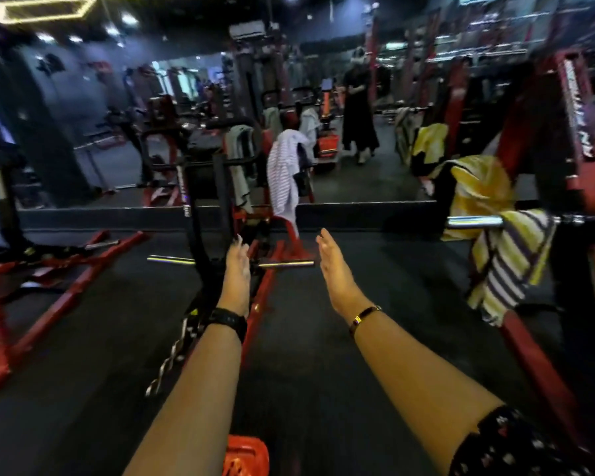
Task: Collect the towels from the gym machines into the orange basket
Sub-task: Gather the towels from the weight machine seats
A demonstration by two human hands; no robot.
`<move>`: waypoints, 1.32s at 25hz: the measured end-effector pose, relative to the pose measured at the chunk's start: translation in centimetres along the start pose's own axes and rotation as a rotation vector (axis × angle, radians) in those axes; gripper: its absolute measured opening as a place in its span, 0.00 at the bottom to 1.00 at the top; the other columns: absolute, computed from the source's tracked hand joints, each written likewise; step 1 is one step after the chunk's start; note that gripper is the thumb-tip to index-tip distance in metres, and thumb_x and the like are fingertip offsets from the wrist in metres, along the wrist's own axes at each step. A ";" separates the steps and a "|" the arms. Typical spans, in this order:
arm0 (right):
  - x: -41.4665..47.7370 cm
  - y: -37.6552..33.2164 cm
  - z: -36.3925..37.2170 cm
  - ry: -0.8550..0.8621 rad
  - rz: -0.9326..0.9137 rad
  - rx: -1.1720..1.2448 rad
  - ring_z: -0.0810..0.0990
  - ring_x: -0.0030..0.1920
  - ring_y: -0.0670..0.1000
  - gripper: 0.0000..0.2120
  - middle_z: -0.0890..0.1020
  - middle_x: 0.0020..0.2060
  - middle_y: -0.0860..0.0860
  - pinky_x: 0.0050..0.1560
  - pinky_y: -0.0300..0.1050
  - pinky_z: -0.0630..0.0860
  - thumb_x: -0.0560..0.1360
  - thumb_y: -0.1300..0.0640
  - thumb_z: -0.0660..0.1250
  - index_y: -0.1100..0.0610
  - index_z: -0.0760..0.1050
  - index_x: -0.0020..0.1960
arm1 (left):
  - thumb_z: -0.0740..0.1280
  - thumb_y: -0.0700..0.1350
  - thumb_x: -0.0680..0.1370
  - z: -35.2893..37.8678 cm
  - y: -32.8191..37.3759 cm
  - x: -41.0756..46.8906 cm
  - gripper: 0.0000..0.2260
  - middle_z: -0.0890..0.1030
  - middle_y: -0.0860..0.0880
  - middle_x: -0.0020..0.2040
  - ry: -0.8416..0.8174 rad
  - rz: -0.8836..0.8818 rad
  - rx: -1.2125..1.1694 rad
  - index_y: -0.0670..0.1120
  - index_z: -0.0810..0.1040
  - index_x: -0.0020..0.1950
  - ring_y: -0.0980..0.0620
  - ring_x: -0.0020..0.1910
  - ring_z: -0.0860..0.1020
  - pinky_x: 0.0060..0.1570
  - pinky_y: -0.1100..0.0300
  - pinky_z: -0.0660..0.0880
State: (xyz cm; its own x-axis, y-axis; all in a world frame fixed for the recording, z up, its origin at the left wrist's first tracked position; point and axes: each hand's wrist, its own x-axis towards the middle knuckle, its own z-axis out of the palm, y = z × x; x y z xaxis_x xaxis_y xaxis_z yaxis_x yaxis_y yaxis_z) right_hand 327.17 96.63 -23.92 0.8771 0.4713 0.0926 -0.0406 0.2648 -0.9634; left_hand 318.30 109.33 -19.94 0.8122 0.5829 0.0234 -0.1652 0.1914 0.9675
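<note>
Both arms stretched forward over the dark floor; left hand (237,269) and right hand (334,266) flat, fingers straight, palms facing each other, each grip fully open and holding nothing. Landmark: the red-and-black machine (207,201) straight ahead, in front of the wall mirror. White striped towel (284,173) hangs over the machine's right side, beyond both hands and apart from them. To the right of the machine, a yellow towel (478,187) and a yellow-purple striped towel (509,266) are draped on a steel bar (474,221). Orange basket (246,456) sits low and near, behind the machine from this view, between the forearms at the bottom edge; contents cannot be told. More towels show in the mirror, blurred. Judgement: step in hand is the reach toward the white towel, no towel yet taken. Next move calls for closing distance to the machine, pinching the cloth, lifting it clear of the frame, then bringing it back down to the basket
</note>
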 end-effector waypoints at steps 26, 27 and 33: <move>66.6 0.6 -15.8 -0.228 0.130 -0.234 0.59 0.73 0.44 0.24 0.60 0.75 0.44 0.68 0.38 0.58 0.83 0.46 0.44 0.49 0.52 0.78 | 0.49 0.44 0.83 25.2 -7.4 64.2 0.15 0.77 0.63 0.22 0.108 -0.014 0.012 0.52 0.68 0.40 0.72 0.23 0.74 0.33 0.73 0.69; 69.7 0.3 -15.6 -0.264 0.144 -0.220 0.62 0.68 0.41 0.23 0.64 0.70 0.42 0.61 0.29 0.63 0.83 0.47 0.44 0.51 0.52 0.77 | 0.48 0.44 0.83 25.8 -7.0 67.3 0.15 0.76 0.65 0.21 0.104 0.004 0.009 0.53 0.67 0.40 0.71 0.25 0.75 0.31 0.76 0.69; 88.2 2.1 -14.9 -0.331 0.111 -0.219 0.59 0.74 0.44 0.24 0.61 0.75 0.44 0.66 0.34 0.59 0.83 0.45 0.45 0.48 0.53 0.78 | 0.49 0.48 0.83 27.4 -7.2 82.5 0.13 0.77 0.59 0.40 0.154 0.056 -0.050 0.55 0.69 0.43 0.71 0.31 0.74 0.25 0.79 0.68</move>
State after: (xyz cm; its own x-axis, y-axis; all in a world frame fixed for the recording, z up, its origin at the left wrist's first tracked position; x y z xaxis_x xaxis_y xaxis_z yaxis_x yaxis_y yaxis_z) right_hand 411.52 126.22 -21.52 0.6703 0.7417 0.0262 0.0077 0.0284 -0.9996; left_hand 401.83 134.41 -18.04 0.7061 0.7073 0.0347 -0.2388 0.1917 0.9520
